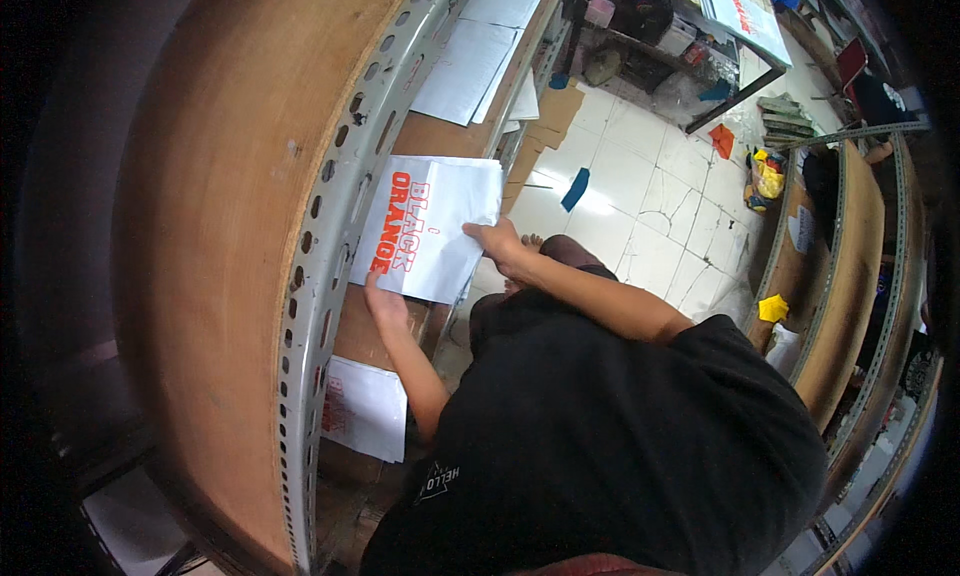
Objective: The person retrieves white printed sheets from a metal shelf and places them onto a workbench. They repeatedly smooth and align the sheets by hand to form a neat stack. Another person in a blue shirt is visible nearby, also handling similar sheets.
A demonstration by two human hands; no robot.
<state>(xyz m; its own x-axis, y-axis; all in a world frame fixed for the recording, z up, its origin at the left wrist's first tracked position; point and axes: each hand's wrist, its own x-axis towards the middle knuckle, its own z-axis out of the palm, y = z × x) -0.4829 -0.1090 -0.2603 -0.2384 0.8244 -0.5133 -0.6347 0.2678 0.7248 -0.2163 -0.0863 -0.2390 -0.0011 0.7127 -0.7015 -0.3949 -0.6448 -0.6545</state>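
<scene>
A thin stack of white printed sheets (455, 261) with large red-orange lettering lies slightly tilted over the wooden shelf. My right hand (498, 244) grips the stack's right edge, thumb on top and the other fingers hidden underneath. At the near edge, my left hand (385, 298) pinches the sheets beside the lettering, with most of its fingers under them. Another pile of printed sheets (370, 411) rests on the shelf nearer to me, left of my left forearm. Farther along the same shelf lie more white sheets (460, 71), their upper faces plain.
A perforated grey metal upright (345, 166) edges the wooden board (230, 226) at left. Far right, a table (770, 73) carries more printed sheets. Wooden shelves (850, 266) stand at right. Cloth scraps, a blue one (576, 190) and an orange one (721, 141), lie on the tiled floor (640, 166).
</scene>
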